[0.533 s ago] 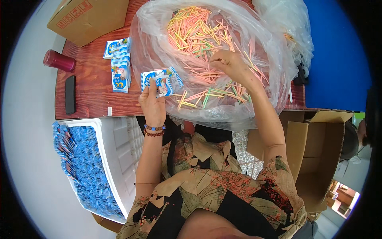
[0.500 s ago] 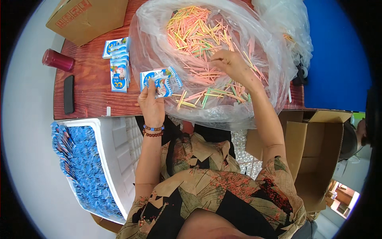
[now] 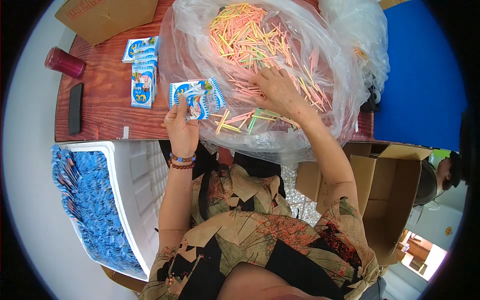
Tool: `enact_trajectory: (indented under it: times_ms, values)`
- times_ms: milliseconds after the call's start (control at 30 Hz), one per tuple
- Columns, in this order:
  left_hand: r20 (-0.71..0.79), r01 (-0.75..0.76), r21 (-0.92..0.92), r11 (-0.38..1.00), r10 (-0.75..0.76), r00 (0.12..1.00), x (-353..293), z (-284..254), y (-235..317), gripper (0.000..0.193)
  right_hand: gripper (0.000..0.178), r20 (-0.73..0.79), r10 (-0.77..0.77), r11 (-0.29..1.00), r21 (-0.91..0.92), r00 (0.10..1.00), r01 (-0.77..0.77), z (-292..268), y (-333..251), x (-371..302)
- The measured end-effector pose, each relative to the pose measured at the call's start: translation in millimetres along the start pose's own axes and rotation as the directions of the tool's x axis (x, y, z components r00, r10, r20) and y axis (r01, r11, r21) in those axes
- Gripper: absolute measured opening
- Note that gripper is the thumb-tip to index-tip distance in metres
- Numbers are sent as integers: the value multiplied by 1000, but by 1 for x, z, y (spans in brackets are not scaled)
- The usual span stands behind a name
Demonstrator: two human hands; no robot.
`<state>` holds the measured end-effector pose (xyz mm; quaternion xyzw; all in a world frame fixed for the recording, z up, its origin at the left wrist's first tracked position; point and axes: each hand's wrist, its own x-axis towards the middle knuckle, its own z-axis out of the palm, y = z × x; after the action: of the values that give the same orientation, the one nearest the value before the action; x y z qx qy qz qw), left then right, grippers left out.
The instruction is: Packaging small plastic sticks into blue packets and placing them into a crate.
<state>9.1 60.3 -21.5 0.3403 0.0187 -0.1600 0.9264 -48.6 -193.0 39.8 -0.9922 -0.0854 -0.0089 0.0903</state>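
Observation:
My left hand (image 3: pixel 181 131) is closed on blue-and-white printed packets (image 3: pixel 197 111), thumb on top. Several of them overlap at the near left edge of a clear plastic bag (image 3: pixel 345 70). Spread over the opened bag are thin pastel sticks (image 3: pixel 240 30) in pink, yellow and green, heaped at the far side and scattered nearer to me. My right hand (image 3: pixel 281 92) reaches down onto the pink sticks in the middle, thumb apart from the bent fingers. Its fingertips touch the sticks, and no stick shows held between them.
More packets (image 3: pixel 144 82) lie in a column on the red wooden table (image 3: pixel 105 105). Left of them are a dark red cup (image 3: pixel 65 62) and a black phone-like slab (image 3: pixel 75 109). A foam box (image 3: pixel 116 185) holds blue packets. An open carton (image 3: pixel 390 200) stands at right; another person (image 3: pixel 437 180) is beyond it.
My right hand has come down and slightly left onto the pink sticks, its fingers spreading from a pinch. My left hand keeps its hold on the packets. The whole view has shifted slightly.

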Motion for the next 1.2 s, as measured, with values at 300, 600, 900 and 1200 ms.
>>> enact_trajectory:
  times_ms: [300,600,900,1200]
  values:
    - [9,-4,16,1000,4,1000,-1,0,1,17,29,46,29,996,-91,998,-25,10,-9,3]
    - [0,-5,1,1000,5,1000,-1,-2,1,15,24,-152,-69,990,-131,986,49,30,-1,-8]
    - [36,-16,-7,1000,16,999,-1,-2,1,18,13,-201,414,671,727,888,-148,34,8,-17]
    - [33,-8,31,999,7,999,0,-1,0,20,10,-244,614,256,961,751,103,44,11,-23]
